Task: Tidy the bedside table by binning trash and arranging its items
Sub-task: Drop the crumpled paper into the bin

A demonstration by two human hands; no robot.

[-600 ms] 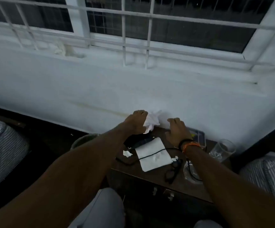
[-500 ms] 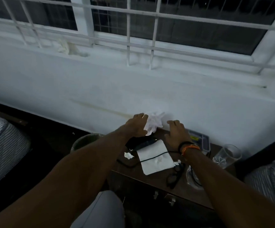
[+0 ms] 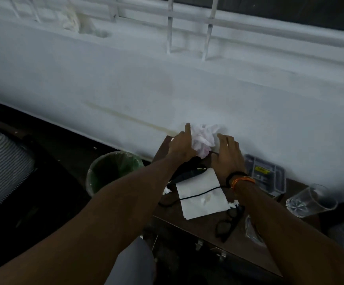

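Your left hand [image 3: 182, 147] grips the crumpled tissue [image 3: 204, 138] at the table's [image 3: 204, 227] far edge; your right hand [image 3: 227, 155] rests open, touching it. The lined bin [image 3: 113, 171], left of the table, shows no contents. The glass [image 3: 310, 200] lies tipped at right.

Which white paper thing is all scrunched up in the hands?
The big crumpled white tissue wad, held between the left hand and right hand. The flat white paper napkin lies spread on the table, untouched.
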